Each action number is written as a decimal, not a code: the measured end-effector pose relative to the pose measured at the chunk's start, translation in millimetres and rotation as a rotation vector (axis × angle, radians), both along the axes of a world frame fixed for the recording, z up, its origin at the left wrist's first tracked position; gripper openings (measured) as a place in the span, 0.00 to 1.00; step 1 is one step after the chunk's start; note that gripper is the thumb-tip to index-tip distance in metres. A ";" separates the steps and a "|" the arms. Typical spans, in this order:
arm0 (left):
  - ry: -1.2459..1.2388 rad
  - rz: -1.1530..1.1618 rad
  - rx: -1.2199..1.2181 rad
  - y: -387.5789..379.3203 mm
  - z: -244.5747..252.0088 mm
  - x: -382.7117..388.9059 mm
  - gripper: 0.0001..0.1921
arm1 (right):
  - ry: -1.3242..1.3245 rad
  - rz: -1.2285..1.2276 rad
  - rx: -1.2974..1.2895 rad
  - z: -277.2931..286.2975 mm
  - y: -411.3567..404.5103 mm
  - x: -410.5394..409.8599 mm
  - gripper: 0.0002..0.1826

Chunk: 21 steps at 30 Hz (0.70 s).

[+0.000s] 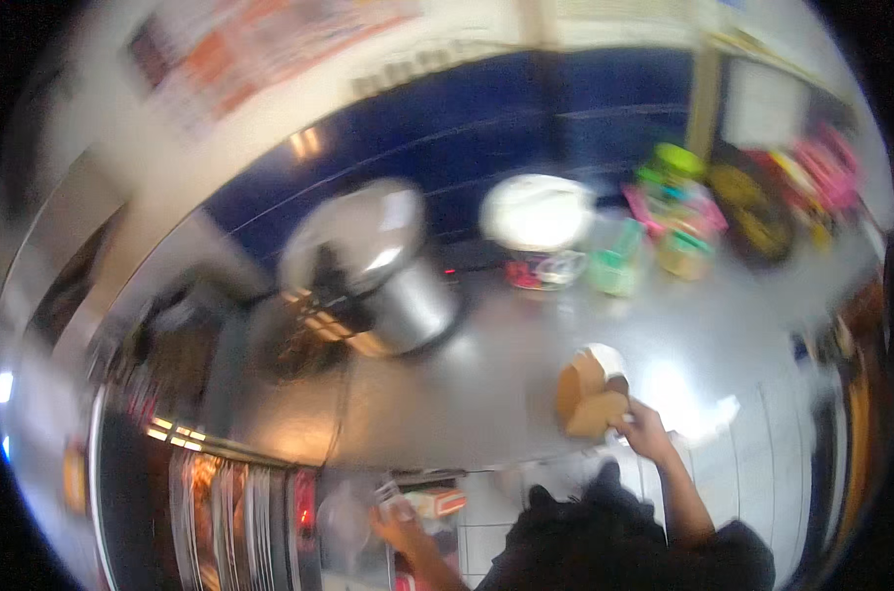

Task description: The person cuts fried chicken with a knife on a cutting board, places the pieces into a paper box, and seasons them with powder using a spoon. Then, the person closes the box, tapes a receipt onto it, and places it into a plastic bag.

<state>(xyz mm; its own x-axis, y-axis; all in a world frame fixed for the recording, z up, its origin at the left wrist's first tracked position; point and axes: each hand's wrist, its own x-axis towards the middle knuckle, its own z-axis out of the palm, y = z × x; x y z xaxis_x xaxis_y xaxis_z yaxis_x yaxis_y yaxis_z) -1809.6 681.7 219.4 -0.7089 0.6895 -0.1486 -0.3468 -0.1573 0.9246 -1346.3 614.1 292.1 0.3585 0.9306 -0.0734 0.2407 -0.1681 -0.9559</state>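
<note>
My right hand [645, 431] is at the front edge of the metal counter, to the right of the middle. Its fingers hold the near corner of a tan, folded or open piece [591, 406], perhaps paper or card. White shows at the far side of that piece, and a dark spot near its right edge. Lower and to the left, my left hand [397, 523] reaches below the counter edge beside a small pale object [388, 489]. Blur hides whether its fingers grip that object. Close by lies a white and orange box [438, 502].
A large steel pot [410, 303] stands on the counter [491, 369] at centre left. Behind are a white-lidded tub [539, 214], a green container [615, 266], a pink and green container stack [676, 199] and a dark round object [750, 203]. A lit, racked cabinet [225, 510] is lower left.
</note>
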 end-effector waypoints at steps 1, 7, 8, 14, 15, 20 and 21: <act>0.297 -0.267 -0.083 5.5 8.2 63.9 0.32 | -0.128 -0.125 -0.043 4.3 -13.5 17.9 0.14; 0.211 -1.205 -0.059 9.1 146.5 305.9 0.18 | -0.212 -0.572 -0.152 -20.5 -66.0 115.3 0.16; 0.206 -1.219 -0.064 6.7 149.9 324.3 0.18 | -0.214 -0.585 -0.161 -35.5 -72.4 138.9 0.16; 0.442 -1.074 -0.143 18.8 116.3 400.1 0.11 | -0.275 -0.103 -0.134 -33.6 -56.2 251.4 0.21; 0.362 -0.977 -0.199 10.6 104.6 407.1 0.12 | -0.248 -0.115 -0.107 -43.3 -60.0 274.2 0.20; 0.345 -0.767 -0.428 -55.1 97.0 465.2 0.12 | -0.004 -0.281 0.042 -22.9 -22.2 401.1 0.13; 0.313 -0.803 -0.445 -64.0 103.2 480.4 0.12 | 0.012 -0.309 0.109 -23.2 -11.6 426.5 0.13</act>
<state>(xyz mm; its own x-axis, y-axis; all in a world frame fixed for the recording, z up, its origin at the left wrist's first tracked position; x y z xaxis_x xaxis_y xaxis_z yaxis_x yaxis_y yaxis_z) -1329.1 617.7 322.6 -0.1032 0.9116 -0.3978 0.0739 0.4059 0.9109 -919.8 602.5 268.8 0.6248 0.7807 0.0145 0.1827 -0.1281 -0.9748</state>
